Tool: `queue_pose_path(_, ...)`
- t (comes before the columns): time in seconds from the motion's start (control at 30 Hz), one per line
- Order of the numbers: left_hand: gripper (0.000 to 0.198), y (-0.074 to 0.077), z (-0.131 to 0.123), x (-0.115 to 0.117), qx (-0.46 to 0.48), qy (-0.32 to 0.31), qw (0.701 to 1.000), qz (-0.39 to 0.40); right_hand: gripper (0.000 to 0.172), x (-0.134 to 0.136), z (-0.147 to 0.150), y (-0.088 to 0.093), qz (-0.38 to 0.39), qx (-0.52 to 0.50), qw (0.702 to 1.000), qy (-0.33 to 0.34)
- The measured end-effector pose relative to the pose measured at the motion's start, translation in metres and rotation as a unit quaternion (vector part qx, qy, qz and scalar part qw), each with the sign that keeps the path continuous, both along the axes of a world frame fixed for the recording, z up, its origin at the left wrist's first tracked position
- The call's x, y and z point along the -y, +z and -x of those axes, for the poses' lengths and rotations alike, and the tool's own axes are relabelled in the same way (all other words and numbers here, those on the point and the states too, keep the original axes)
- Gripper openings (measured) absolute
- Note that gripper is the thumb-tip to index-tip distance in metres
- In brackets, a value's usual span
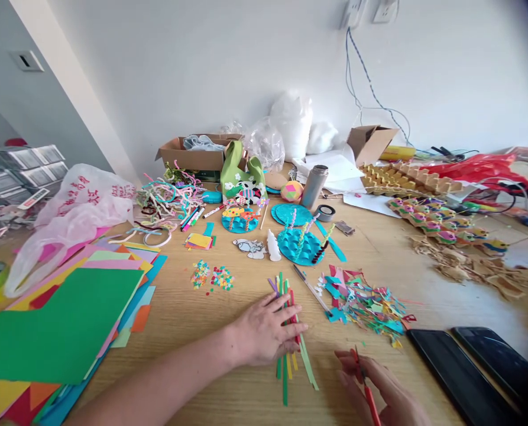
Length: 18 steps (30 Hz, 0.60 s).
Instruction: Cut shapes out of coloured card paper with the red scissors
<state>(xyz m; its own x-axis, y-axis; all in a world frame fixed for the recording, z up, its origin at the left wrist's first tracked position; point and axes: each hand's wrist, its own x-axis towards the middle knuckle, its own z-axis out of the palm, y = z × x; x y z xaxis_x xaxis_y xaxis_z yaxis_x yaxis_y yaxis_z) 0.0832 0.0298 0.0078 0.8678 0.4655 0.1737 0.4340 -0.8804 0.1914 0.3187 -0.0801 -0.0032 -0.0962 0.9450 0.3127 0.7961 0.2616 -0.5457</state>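
My left hand (268, 330) lies flat with its fingers spread over a bundle of narrow coloured paper strips (285, 378). Green, yellow, red and purple ends stick out above and below it. To the right, my right hand (390, 387) is closed around red-handled scissors (370, 403), which point away from me. Between the scissors and the blue crafted piece lies a heap of coloured paper scraps (370, 307). A slim pen-like tool (310, 289) rests beside that heap. Two small piles of paper bits (222, 278) sit beyond my left hand.
Stacked coloured paper (64, 325) covers the left side. Two dark phones (461, 373) lie at the right edge. Farther back are blue egg-tray discs (301, 245) with pipe cleaners, a metal bottle (314, 186), a green felt bag (243, 177) and cardboard egg trays (410, 179).
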Motion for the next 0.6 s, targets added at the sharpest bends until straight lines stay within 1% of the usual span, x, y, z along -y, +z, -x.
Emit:
queue_pose_path(0.07, 0.046, 0.000, 0.004, -0.004, -0.003, 0.015, 1.000, 0.004, 0.019, -0.004, 0.007, 0.001, 0.009, 0.012, 1.000, 0.012)
queue_pose_path(0.17, 0.045, 0.000, 0.009, -0.009, -0.001, 0.042, 0.999, 0.010, 0.017, -0.014, 0.019, 0.004, -0.002, 0.026, 0.999, 0.032)
queue_pose_path(0.33, 0.049, 0.005, 0.015, -0.015, -0.002, 0.056, 0.998, 0.015, 0.016, -0.026, 0.038, 0.014, -0.003, 0.041, 0.998, 0.055)
queue_pose_path(0.47, 0.054, 0.010, 0.022, -0.012, -0.007, 0.074, 0.997, 0.027, 0.008, -0.025, 0.046, 0.016, 0.000, 0.042, 0.996, 0.075)
queue_pose_path(0.57, 0.057, 0.011, 0.032, -0.006, -0.017, 0.122, 0.992, 0.039, 0.006, -0.022, 0.044, 0.013, -0.017, 0.043, 0.996, 0.076)
queue_pose_path(0.6, 0.060, 0.010, 0.035, -0.004, -0.022, 0.135, 0.990, 0.043, 0.008, -0.022, 0.043, 0.012, -0.027, 0.042, 0.996, 0.072)
